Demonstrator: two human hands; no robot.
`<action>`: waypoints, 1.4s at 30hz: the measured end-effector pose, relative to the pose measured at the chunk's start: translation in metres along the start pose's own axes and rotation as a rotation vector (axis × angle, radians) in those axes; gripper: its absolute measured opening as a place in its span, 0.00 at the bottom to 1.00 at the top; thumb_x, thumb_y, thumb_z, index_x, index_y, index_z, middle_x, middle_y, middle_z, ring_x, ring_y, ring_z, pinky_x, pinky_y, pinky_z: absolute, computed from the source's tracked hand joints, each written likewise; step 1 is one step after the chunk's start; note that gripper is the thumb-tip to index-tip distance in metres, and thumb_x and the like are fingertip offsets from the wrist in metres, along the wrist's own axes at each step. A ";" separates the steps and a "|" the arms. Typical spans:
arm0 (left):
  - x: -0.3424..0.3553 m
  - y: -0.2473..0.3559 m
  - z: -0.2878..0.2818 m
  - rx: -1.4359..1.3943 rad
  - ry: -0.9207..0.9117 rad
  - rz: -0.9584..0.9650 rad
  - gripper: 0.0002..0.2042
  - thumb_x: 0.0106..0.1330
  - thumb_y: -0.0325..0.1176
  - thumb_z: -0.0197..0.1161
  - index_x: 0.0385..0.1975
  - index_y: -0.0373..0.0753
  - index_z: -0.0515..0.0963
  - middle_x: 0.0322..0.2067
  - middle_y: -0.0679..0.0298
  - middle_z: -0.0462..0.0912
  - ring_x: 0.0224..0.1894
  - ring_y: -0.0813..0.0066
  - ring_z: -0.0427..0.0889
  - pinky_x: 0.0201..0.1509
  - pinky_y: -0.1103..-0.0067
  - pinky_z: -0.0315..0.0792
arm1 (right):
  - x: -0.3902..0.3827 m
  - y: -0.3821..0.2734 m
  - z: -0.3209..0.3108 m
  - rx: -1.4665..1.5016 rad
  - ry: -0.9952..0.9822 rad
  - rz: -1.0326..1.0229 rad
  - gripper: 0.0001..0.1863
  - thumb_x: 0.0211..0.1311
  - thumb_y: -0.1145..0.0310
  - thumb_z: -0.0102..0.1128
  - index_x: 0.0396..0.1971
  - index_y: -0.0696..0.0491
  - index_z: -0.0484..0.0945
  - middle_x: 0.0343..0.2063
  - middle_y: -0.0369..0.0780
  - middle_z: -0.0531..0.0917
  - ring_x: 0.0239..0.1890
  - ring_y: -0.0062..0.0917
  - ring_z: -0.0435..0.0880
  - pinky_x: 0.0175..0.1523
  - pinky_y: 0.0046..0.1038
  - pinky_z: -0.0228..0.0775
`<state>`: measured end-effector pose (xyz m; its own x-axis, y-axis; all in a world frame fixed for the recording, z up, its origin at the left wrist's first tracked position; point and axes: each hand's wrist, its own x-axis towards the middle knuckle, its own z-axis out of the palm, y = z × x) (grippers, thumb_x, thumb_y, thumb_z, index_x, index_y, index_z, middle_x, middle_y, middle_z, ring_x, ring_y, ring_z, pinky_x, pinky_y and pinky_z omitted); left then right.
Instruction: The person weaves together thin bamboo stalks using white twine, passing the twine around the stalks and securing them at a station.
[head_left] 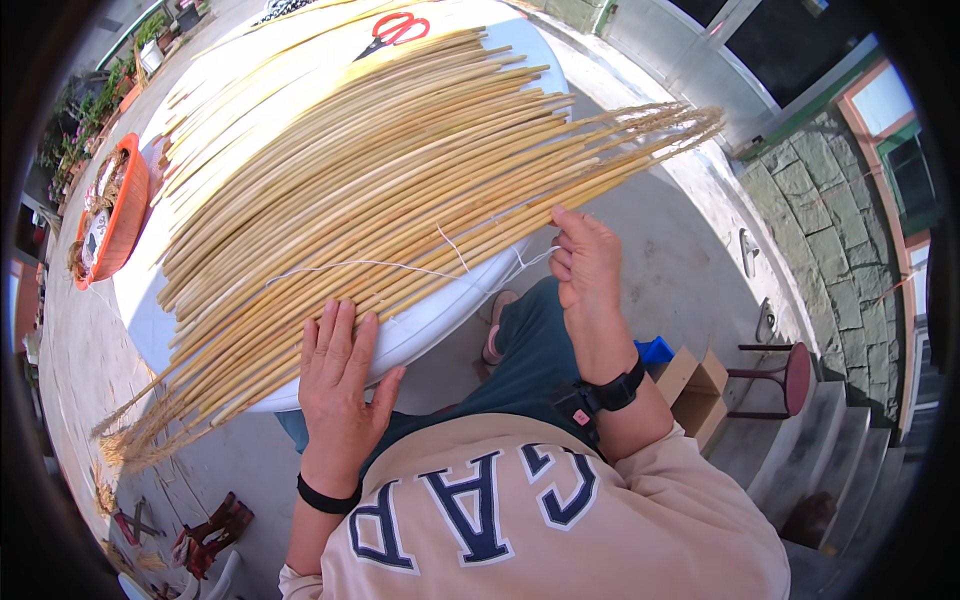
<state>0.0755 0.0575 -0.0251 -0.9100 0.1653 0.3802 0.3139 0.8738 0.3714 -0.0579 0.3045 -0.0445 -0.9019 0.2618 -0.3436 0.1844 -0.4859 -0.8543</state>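
A layer of long, straw-coloured dried stalks (370, 170) lies side by side across a white table (455, 312). Some of the nearer stalks end in feathery tufts at the far right and near left. My left hand (345, 375) is open, its fingers stretched flat over the nearest stalks at the table's edge. A thin white string (385, 263) runs loosely over these stalks toward the right. Its end is pinched in my right hand (588, 262), which is closed just off the table's near right edge.
Red-handled scissors (400, 30) lie beyond the stalks. An orange basket (118, 215) with things in it stands at the left. To the right are a cardboard box (697, 395), a dark red stool (796, 380), concrete steps (835, 465) and a stone wall (835, 235).
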 end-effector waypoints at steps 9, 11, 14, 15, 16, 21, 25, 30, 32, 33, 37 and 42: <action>-0.001 0.001 0.010 0.142 -0.002 -0.013 0.30 0.53 0.32 0.69 0.58 0.34 0.70 0.62 0.49 0.67 0.67 0.53 0.62 0.70 0.58 0.51 | -0.002 0.002 0.000 0.058 -0.020 0.022 0.10 0.56 0.70 0.65 0.22 0.53 0.71 0.13 0.26 0.61 0.11 0.07 0.53 0.14 0.14 0.41; -0.001 0.000 0.011 0.145 -0.001 -0.017 0.30 0.53 0.32 0.69 0.58 0.34 0.70 0.62 0.49 0.67 0.67 0.53 0.61 0.71 0.58 0.51 | -0.001 0.003 0.002 0.056 -0.015 0.026 0.10 0.56 0.69 0.64 0.22 0.52 0.71 0.13 0.26 0.61 0.11 0.07 0.53 0.14 0.14 0.41; -0.002 -0.001 0.012 0.152 0.002 -0.017 0.30 0.53 0.32 0.69 0.59 0.35 0.70 0.62 0.49 0.67 0.67 0.53 0.61 0.71 0.58 0.50 | -0.001 0.004 0.001 0.042 -0.028 0.028 0.10 0.57 0.68 0.64 0.22 0.52 0.71 0.14 0.26 0.62 0.12 0.07 0.54 0.15 0.14 0.42; -0.002 -0.001 0.012 0.151 0.000 -0.017 0.30 0.53 0.32 0.69 0.59 0.35 0.70 0.62 0.49 0.67 0.67 0.53 0.61 0.71 0.58 0.50 | -0.002 0.004 0.000 0.033 -0.043 0.025 0.10 0.57 0.67 0.64 0.22 0.52 0.72 0.15 0.26 0.63 0.13 0.08 0.55 0.15 0.14 0.43; -0.003 -0.001 0.012 0.154 0.001 -0.013 0.31 0.53 0.32 0.69 0.59 0.35 0.70 0.62 0.49 0.67 0.68 0.53 0.61 0.71 0.58 0.50 | -0.001 0.005 -0.001 0.032 -0.041 0.026 0.10 0.57 0.67 0.64 0.22 0.52 0.72 0.15 0.26 0.63 0.13 0.08 0.55 0.15 0.14 0.43; -0.003 -0.001 0.012 0.148 0.003 -0.016 0.31 0.53 0.32 0.70 0.59 0.35 0.70 0.62 0.50 0.66 0.68 0.53 0.61 0.71 0.58 0.50 | 0.000 0.006 -0.002 0.052 -0.054 0.022 0.11 0.57 0.66 0.64 0.21 0.50 0.72 0.14 0.26 0.62 0.12 0.07 0.54 0.15 0.14 0.42; -0.003 -0.001 0.011 0.151 -0.001 -0.015 0.31 0.53 0.32 0.70 0.59 0.36 0.70 0.62 0.50 0.66 0.68 0.53 0.61 0.71 0.58 0.50 | -0.002 0.006 -0.002 0.037 -0.044 0.046 0.12 0.58 0.65 0.64 0.21 0.51 0.72 0.13 0.25 0.61 0.11 0.07 0.53 0.15 0.14 0.42; -0.003 -0.001 0.010 0.148 -0.003 -0.024 0.31 0.53 0.33 0.70 0.59 0.36 0.70 0.62 0.50 0.67 0.67 0.53 0.61 0.71 0.57 0.51 | -0.026 0.011 -0.010 -0.146 -0.268 0.041 0.10 0.58 0.65 0.65 0.24 0.55 0.78 0.13 0.25 0.65 0.13 0.06 0.56 0.16 0.14 0.43; -0.003 -0.001 0.011 0.150 0.000 -0.015 0.30 0.53 0.33 0.70 0.59 0.36 0.70 0.62 0.50 0.67 0.67 0.53 0.61 0.70 0.57 0.51 | -0.031 0.019 -0.010 -0.257 -0.277 -0.050 0.08 0.59 0.67 0.65 0.27 0.56 0.79 0.13 0.25 0.67 0.12 0.06 0.57 0.16 0.13 0.44; -0.003 -0.001 0.012 0.150 0.000 -0.015 0.30 0.53 0.33 0.70 0.59 0.36 0.70 0.62 0.50 0.67 0.67 0.53 0.61 0.70 0.57 0.51 | -0.033 0.022 -0.010 -0.366 -0.285 -0.143 0.06 0.59 0.70 0.65 0.29 0.57 0.80 0.13 0.26 0.69 0.12 0.06 0.58 0.15 0.13 0.44; -0.002 0.000 0.011 0.152 0.005 -0.019 0.30 0.53 0.33 0.70 0.58 0.35 0.71 0.62 0.50 0.67 0.67 0.53 0.62 0.70 0.57 0.51 | -0.036 0.022 -0.011 -0.322 -0.279 -0.108 0.04 0.58 0.73 0.65 0.30 0.57 0.80 0.15 0.27 0.71 0.12 0.06 0.60 0.15 0.13 0.45; 0.000 0.003 0.008 0.155 -0.004 -0.024 0.30 0.53 0.33 0.69 0.58 0.35 0.71 0.62 0.49 0.67 0.67 0.53 0.62 0.70 0.57 0.51 | -0.033 0.025 -0.018 -0.344 -0.286 -0.192 0.03 0.58 0.74 0.63 0.29 0.56 0.80 0.15 0.27 0.71 0.12 0.05 0.59 0.16 0.13 0.45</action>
<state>0.0740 0.0642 -0.0307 -0.9178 0.1451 0.3695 0.2468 0.9376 0.2449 -0.0165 0.2983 -0.0612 -0.9946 0.0563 -0.0872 0.0790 -0.1346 -0.9878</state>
